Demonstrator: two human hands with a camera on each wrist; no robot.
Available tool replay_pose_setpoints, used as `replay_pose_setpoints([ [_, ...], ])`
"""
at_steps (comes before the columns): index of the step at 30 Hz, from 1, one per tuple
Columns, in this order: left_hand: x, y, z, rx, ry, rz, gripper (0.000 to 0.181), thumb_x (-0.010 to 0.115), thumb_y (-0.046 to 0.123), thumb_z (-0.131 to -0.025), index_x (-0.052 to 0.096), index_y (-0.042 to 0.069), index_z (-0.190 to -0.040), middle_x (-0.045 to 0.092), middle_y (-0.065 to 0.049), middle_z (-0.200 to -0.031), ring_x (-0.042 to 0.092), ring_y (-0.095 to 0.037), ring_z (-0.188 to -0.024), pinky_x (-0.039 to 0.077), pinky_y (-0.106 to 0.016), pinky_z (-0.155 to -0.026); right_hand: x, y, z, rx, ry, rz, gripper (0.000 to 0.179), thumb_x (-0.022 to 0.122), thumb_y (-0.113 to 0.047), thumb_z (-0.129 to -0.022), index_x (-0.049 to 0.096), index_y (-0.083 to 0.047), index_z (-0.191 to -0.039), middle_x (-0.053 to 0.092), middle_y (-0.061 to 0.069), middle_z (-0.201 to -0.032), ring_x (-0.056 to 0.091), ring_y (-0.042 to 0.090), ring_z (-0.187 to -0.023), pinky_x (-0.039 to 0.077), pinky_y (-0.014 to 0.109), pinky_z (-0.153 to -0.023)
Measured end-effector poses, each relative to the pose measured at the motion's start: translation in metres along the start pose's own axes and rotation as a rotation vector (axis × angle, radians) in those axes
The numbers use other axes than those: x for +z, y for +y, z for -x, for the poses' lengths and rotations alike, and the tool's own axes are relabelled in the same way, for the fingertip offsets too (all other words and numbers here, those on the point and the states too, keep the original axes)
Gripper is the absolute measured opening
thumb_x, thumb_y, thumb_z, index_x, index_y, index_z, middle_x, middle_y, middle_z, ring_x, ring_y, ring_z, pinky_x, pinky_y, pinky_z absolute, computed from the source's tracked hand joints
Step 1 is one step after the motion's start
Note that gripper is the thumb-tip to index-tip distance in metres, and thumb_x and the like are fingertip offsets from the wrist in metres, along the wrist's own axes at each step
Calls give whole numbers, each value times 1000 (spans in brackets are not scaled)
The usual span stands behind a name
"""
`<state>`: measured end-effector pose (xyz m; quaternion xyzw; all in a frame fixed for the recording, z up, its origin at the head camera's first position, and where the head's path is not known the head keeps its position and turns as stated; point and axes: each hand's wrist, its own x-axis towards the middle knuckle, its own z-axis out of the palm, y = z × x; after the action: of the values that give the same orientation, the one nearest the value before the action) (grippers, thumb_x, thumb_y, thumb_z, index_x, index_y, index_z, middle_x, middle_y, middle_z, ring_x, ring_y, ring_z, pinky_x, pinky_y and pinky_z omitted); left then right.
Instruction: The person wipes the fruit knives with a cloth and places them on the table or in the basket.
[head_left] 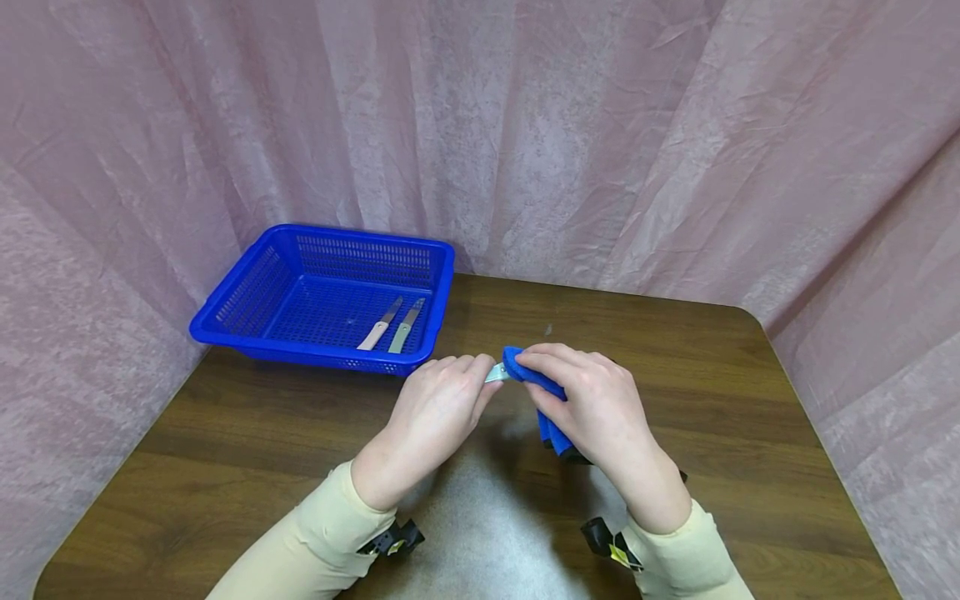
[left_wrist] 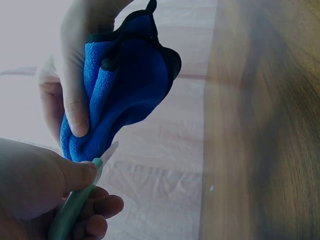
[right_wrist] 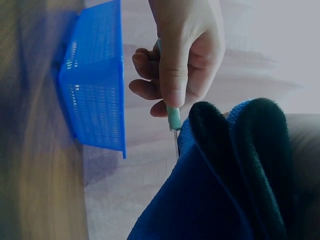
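My left hand (head_left: 442,396) grips the pale green handle of a small knife (left_wrist: 75,207), its thumb along the handle. In the right wrist view a thin strip of the knife's blade (right_wrist: 176,142) shows below the handle, and the rest is hidden by the cloth. A folded blue cloth (left_wrist: 132,82) with dark edging is pinched in my right hand (head_left: 592,400), its folds wrapped against the blade. The cloth's loose end hangs down below the right hand. Both hands are raised over the table, close together.
A blue plastic basket (head_left: 322,343) stands at the back left of the wooden table (head_left: 712,400). Inside lie a knife with a pink handle (head_left: 372,336) and a knife with a green handle (head_left: 401,337). Pink curtains (head_left: 525,150) hang behind the table and at its sides.
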<state>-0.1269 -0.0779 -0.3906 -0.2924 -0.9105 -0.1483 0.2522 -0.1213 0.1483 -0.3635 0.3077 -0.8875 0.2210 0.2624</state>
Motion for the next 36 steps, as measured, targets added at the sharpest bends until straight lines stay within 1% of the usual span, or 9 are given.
replay_pose_setpoints([
  [7, -3, 1, 0, -2, -26, 4, 17, 76, 25, -108, 70, 9, -106, 65, -1, -78, 67, -23, -70, 52, -40, -60, 0, 0, 0, -1, -4, 4, 32, 94, -21, -91, 85, -20, -122, 80, -4, -124, 79, 23, -96, 60, 42, -72],
  [13, -3, 1, 0, -1, -29, 2, 17, 75, 26, -108, 70, 9, -105, 65, -1, -78, 66, -23, -70, 51, -39, -60, 0, 0, 0, 7, -17, 8, 33, 94, -20, -91, 85, -20, -122, 80, -4, -124, 79, 22, -96, 59, 41, -71],
  [21, -1, 0, 0, 6, -8, 4, 18, 80, 24, -105, 70, 9, -105, 64, -1, -77, 65, -22, -68, 51, -39, -59, 0, 3, 1, 38, -25, 27, 32, 93, -18, -92, 85, -20, -123, 79, -7, -124, 79, 20, -95, 56, 39, -69],
  [27, 1, -1, 1, 12, 13, -4, 19, 83, 23, -102, 69, 10, -102, 62, 0, -75, 64, -22, -66, 50, -40, -58, -2, 4, 1, 65, -22, 41, 32, 93, -17, -92, 84, -19, -123, 79, -6, -125, 79, 20, -94, 57, 40, -71],
  [36, 1, -1, 0, 13, 10, -10, 20, 84, 23, -101, 68, 10, -100, 60, 0, -73, 62, -22, -64, 48, -39, -56, -4, 10, 2, 103, -8, 59, 32, 93, -16, -91, 85, -18, -122, 80, -3, -125, 79, 22, -94, 60, 43, -72],
])
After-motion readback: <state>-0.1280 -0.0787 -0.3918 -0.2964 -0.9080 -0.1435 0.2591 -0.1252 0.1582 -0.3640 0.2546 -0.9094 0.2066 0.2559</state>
